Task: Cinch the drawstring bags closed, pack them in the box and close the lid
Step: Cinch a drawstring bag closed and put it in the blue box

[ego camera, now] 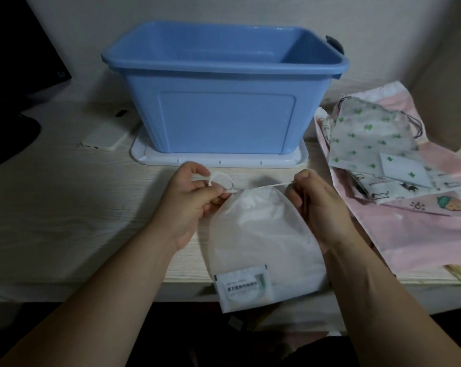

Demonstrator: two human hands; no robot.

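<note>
Head cam: both hands, left hand (191, 197) and right hand (318, 205), pinch white drawstring cords (266, 187) on the translucent white fabric bag (264, 234) before the open blue plastic box (224, 88).

The box (225, 83) is light blue and stands on a white lid (218, 158). The near bag (264, 234) is translucent white. Another bag (369, 139) is white with green cactus prints, on pink cloth (422, 234).

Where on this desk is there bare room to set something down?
Bare desk lies left of the left hand, between the phone and the front edge. The white bag fills the middle; a pile of bags on pink cloth crowds the right.
</note>
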